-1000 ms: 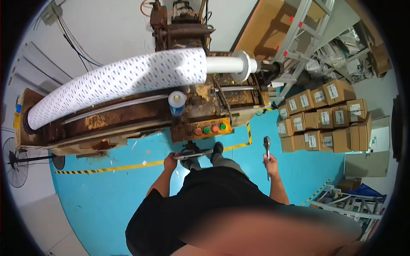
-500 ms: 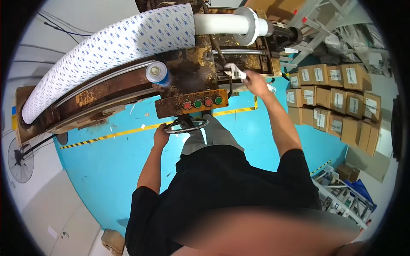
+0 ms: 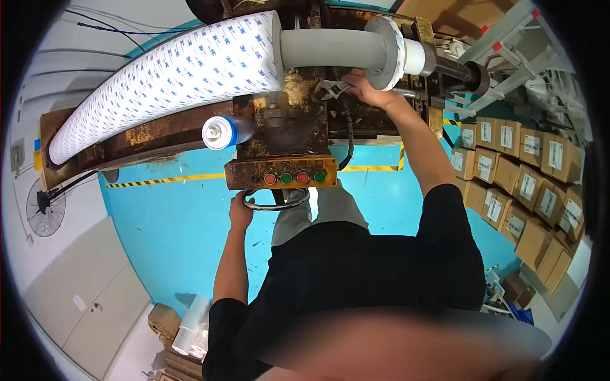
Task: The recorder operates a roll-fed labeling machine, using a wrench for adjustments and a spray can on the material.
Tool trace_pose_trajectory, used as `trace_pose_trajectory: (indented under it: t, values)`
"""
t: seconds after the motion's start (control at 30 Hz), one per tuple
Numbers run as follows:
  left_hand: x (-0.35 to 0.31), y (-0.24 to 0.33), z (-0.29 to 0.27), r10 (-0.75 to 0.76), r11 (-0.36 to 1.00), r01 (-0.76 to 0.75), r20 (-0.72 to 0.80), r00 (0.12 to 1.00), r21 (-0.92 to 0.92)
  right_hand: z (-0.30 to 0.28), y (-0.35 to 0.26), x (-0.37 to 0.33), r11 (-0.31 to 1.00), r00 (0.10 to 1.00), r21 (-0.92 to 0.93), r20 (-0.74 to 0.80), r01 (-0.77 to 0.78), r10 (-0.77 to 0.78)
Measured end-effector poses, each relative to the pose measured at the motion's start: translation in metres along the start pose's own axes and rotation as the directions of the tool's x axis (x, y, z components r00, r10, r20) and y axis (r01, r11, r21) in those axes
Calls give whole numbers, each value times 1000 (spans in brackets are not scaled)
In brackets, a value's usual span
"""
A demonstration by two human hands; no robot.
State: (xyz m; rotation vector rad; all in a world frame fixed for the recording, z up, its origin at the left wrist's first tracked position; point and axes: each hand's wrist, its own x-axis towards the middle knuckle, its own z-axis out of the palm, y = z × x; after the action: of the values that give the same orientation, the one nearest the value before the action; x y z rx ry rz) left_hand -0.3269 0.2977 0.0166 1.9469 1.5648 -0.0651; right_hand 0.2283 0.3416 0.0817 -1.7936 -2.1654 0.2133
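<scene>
My left hand [image 3: 241, 212] is closed on the rim of a metal handwheel [image 3: 283, 206], under a worn yellow panel [image 3: 281, 166] with red and green buttons. In my right hand [image 3: 368, 87] is an adjustable wrench [image 3: 332, 89], its jaws pointing left over the machine bed. Right above that hand, a narrow roll [image 3: 386, 54] sits on a pale tube [image 3: 330, 48]. The tube runs out of a long white roll with blue print [image 3: 171, 70]. A blue and white spray can [image 3: 220, 133] stands on the machine, left of the panel.
The rusty machine bed [image 3: 146, 133] stretches far left beneath the long roll. A dark spindle end [image 3: 467, 76] sticks out at the right. Stacked cardboard boxes [image 3: 521, 165] and a ladder [image 3: 508, 54] stand on the right; a fan [image 3: 46, 206] is at the left wall.
My right hand has carried the wrench farther in over the machine, close under the narrow roll. The left hand stays on the handwheel. The view has shifted slightly.
</scene>
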Motion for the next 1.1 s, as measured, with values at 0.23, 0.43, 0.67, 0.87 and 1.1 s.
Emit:
trace_pose_trajectory:
  t: [0.23, 0.43, 0.67, 0.87, 1.1]
  values:
    - [1, 1, 0, 23, 999, -25, 38, 999, 44, 3, -23, -10, 987, 980, 76, 155, -141, 128]
    - [0, 5, -5, 3, 998, -7, 59, 998, 69, 25, -74, -34, 884, 883, 54, -46, -465, 467]
    - [3, 8, -8, -62, 996, 53, 136, 989, 71, 23, -87, -48, 850, 850, -32, -53, -526, 524]
    - [4, 5, -8, -74, 995, 62, 149, 986, 79, 1, -33, -38, 939, 937, 31, 87, -343, 339]
    - [5, 5, -7, -23, 997, 13, 124, 992, 78, 11, 15, -4, 997, 997, 49, 36, -63, 62]
